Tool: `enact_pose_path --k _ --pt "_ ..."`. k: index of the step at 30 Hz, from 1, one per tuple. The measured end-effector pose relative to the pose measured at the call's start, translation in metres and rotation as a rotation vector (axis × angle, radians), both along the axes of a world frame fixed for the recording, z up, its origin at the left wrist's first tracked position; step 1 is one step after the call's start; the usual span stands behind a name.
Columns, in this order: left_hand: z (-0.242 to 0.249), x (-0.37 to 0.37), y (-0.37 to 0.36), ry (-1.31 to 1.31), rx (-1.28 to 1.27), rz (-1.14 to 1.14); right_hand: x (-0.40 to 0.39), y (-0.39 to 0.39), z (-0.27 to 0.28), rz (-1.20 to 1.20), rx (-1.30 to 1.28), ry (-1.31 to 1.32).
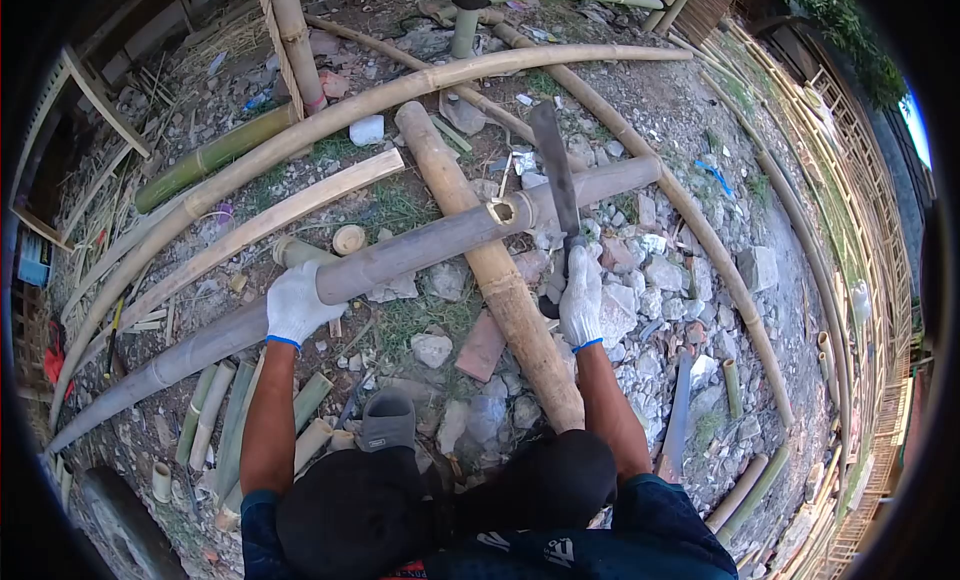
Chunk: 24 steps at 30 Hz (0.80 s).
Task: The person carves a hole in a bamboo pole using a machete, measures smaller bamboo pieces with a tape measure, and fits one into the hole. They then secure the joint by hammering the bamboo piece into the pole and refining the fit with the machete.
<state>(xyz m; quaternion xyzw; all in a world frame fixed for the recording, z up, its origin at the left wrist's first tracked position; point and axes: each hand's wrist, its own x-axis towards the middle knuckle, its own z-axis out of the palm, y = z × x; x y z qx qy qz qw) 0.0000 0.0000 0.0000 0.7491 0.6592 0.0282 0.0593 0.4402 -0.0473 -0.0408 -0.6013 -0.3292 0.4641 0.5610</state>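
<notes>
A long grey bamboo pole (415,254) slants across the view, resting over a thicker tan bamboo pole (525,320). My left hand (300,305), in a white glove with a blue cuff, is wrapped round the grey pole left of the crossing. Right of the crossing, the grey pole has a notch (503,212) cut in its upper side, with pale wood at its edges. My right hand (580,298), gloved alike, closes round the handle of a machete (555,165). Its dark blade points away from me and overlaps the grey pole just right of the notch.
A hand saw (678,410) lies on the rubble right of my legs. Short bamboo pieces (210,410) lie at the left. A long curved bamboo pole (420,83) arches beyond the work. Broken stones (665,273) and a brick (481,346) cover the ground.
</notes>
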Motion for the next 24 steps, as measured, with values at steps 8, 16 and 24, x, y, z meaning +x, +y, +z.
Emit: enact_pose_path --k 8,16,24 --pt "-0.008 0.008 -0.003 -0.041 0.04 -0.016 0.001 -0.009 0.013 0.175 -0.235 -0.091" --pt "-0.012 0.006 -0.009 -0.041 0.081 -0.042 -0.001 -0.011 0.01 0.29 -0.199 -0.881" --pt "0.029 0.012 0.023 -0.074 -0.356 -0.055 0.001 0.014 0.013 0.341 -0.203 -0.828"
